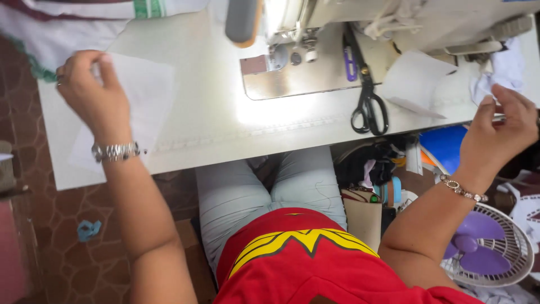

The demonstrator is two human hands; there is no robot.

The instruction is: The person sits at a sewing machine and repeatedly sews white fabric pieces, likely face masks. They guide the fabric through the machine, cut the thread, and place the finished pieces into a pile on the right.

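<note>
White table (214, 129) — black scissors (368, 104) between hands | fan (489, 247) low right

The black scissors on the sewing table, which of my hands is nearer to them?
Right. The right hand is off to the right of the black scissors, by the table's right end. The left hand rests on a white fabric piece at the far left end.

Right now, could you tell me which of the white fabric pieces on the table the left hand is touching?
The left hand rests on the flat white piece at the table's left end; the other pieces lie far right, near the right hand.
</note>
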